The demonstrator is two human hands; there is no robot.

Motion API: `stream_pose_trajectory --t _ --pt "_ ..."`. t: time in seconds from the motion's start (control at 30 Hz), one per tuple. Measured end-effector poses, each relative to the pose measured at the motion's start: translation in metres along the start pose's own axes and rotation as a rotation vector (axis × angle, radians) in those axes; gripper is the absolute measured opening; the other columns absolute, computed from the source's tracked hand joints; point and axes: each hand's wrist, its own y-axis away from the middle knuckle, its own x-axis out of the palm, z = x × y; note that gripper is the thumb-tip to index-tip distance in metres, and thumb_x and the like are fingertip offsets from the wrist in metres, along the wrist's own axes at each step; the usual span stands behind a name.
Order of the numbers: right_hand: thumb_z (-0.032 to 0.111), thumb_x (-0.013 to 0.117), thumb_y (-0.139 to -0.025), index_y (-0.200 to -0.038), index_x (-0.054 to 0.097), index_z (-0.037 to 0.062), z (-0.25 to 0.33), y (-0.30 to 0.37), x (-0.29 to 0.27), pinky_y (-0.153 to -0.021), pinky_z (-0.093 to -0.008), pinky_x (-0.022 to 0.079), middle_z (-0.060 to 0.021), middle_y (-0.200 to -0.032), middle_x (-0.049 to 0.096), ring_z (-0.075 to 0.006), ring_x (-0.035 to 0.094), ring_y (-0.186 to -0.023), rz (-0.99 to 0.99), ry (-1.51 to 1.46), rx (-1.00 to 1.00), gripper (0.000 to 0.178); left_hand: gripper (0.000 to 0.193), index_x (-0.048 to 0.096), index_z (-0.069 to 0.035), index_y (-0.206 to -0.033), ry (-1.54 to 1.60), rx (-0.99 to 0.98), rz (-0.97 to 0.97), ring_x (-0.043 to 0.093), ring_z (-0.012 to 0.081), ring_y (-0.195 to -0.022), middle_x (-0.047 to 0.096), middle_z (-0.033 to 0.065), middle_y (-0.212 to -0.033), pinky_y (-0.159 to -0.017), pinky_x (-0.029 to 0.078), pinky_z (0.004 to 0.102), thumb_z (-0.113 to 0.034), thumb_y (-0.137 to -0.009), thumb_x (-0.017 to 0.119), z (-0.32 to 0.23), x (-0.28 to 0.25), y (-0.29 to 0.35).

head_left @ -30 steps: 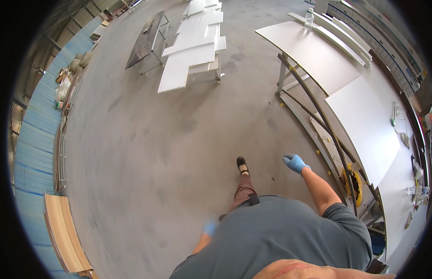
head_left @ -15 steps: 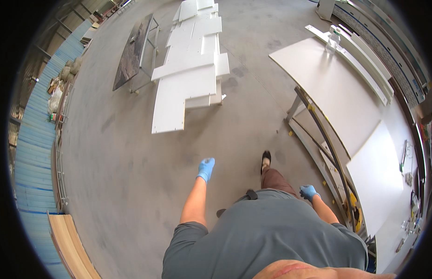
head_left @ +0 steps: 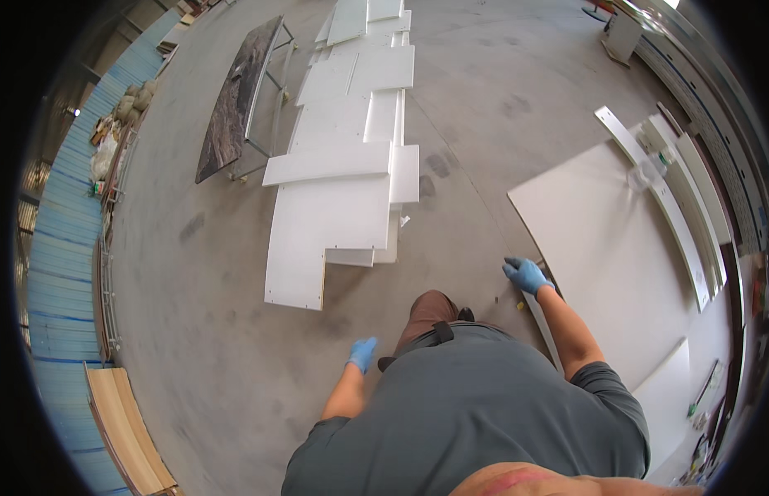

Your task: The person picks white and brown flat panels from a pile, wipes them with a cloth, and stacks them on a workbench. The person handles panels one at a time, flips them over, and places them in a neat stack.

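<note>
Both my hands wear light-blue gloves. My left hand swings low beside my body, its fingers loosely apart, with nothing visible in it. Ahead of my right hip, my right hand is raised near the left edge of the pale worktable. Its fingers are curled, and something small and dark shows at their tips; I cannot make out what it is. In front of me to the left lie overlapping white panels, the nearest one with an L-shaped cutout.
A dark marbled slab rests on a metal stand at the far left. Long white strips and a clear bottle lie along the worktable's right side, with tools nearer me. Wood-grain boards lean at the lower left.
I have walked forward, so the panels and worktable appear nearer. My right hand has swung forward and up; my left hand has dropped back toward my body.
</note>
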Motion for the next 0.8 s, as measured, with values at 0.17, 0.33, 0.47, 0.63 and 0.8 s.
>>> stream_pose_trajectory --t 0.17,0.33,0.47,0.63,0.8 --pt "0.04 0.062 -0.099 -0.138 0.066 0.0037 0.073 -0.165 -0.055 -0.11 -0.0389 0.049 -0.0197 -0.132 0.071 -0.0321 0.066 -0.127 -0.031 -0.085 -0.066 0.053 0.036 0.04 -0.019 -0.069 0.311 -0.325 0.023 0.03 0.017 -0.038 0.035 -0.0015 -0.054 -0.039 0.021 0.0383 -0.027 -0.096 0.062 -0.043 -0.014 -0.068" --pt "0.037 0.063 -0.1 -0.137 0.066 -0.0001 0.091 -0.285 -0.081 -0.107 -0.0378 0.051 -0.0201 -0.131 0.072 -0.0293 0.068 -0.123 -0.006 -0.057 0.103 0.053 0.032 0.047 -0.018 -0.072 0.452 -0.217 -0.002 0.04 0.0168 -0.049 0.043 -0.0009 -0.062 -0.044 0.028 0.0358 -0.028 -0.098 0.062 -0.177 0.014 -0.161" --pt "0.038 0.063 -0.099 -0.134 0.068 0.0009 0.095 -0.347 -0.103 -0.109 -0.0399 0.049 -0.0215 -0.133 0.07 -0.0333 0.065 -0.128 0.008 -0.037 0.088 0.052 0.024 0.062 -0.013 -0.091 0.339 0.014 -0.106 0.054 0.0134 -0.07 0.056 -0.0025 -0.076 -0.058 0.043 0.0316 -0.035 -0.098 0.068 -0.328 0.059 -0.215" --pt "0.039 0.064 -0.098 -0.132 0.07 0.0008 0.082 -0.435 -0.121 -0.102 -0.0407 0.053 -0.0195 -0.128 0.073 -0.0326 0.069 -0.121 0.117 0.03 0.208 0.052 0.043 0.066 -0.007 -0.129 0.208 0.299 -0.063 0.067 0.0175 -0.098 0.07 0.0037 -0.111 -0.084 0.054 0.0353 -0.036 -0.097 0.072 -0.471 0.082 -0.241" --pt "0.041 0.064 -0.099 -0.128 0.072 0.0038 0.061 -0.537 -0.142 -0.079 -0.0412 0.06 -0.0118 -0.111 0.077 -0.0248 0.075 -0.092 0.382 0.061 0.54 0.048 0.036 0.07 -0.008 -0.124 0.124 0.353 -0.206 0.059 0.0095 -0.078 0.065 -0.0014 -0.09 -0.065 0.048 0.028 -0.032 -0.097 0.071 -0.517 0.102 -0.278"
